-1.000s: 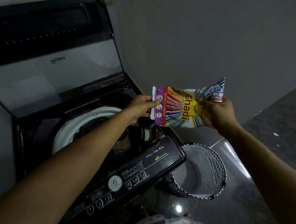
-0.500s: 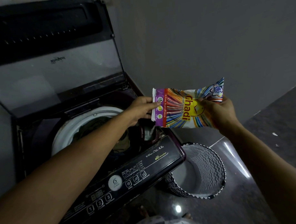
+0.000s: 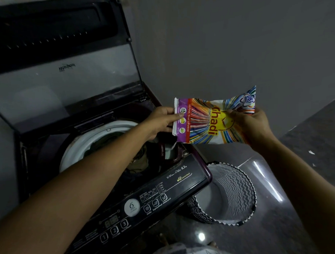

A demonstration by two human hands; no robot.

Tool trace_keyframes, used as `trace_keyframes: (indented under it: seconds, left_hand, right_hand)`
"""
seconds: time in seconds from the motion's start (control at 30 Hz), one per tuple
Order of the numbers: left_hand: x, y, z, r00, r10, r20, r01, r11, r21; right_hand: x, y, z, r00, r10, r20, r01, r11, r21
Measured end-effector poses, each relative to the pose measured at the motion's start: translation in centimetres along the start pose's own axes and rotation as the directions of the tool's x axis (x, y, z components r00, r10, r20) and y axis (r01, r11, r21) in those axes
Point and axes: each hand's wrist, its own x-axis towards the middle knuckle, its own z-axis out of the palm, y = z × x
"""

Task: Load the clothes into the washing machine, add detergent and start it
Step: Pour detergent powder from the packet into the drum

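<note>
Head view, left hand (image 3: 159,123) and right hand (image 3: 252,125) gripping packet (image 3: 206,123), grey wall (image 3: 235,39), glossy floor (image 3: 276,218)

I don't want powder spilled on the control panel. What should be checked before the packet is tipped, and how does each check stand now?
1. Lid raised: ok.
2. Clothes in the drum: ok.
3. Detergent packet held at both ends, left hand at its lower end, right hand at its upper end: ok.
4. Packet's lower end above the detergent compartment: ok.
5. Packet's lower end torn open: cannot tell.
6. Display lit: cannot tell.
</note>
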Motion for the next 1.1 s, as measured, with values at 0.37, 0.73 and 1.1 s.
trace_keyframes:
  seconds: [0.37, 0.73, 1.1]
  left_hand:
    - [0.0, -0.4, 0.0, 1.000, -0.009, -0.003, 0.009, 1.000, -0.011]
    - [0.1, 0.2, -0.1, 1.000, 0.006, -0.002, -0.006, 1.000, 0.003]
    - [0.2, 0.1, 0.1, 1.000, -0.004, 0.001, 0.004, 1.000, 0.010]
  right_hand:
    - [-0.1, -0.5, 0.2, 1.000, -0.005, 0.014, 0.005, 1.000, -0.008]
    - [0.7, 0.1, -0.3, 1.000, 0.018, 0.024, -0.018, 1.000, 0.014]
    - [0.5, -0.1, -0.4, 0.999, 0.028, 0.026, -0.028, 0.999, -0.016]
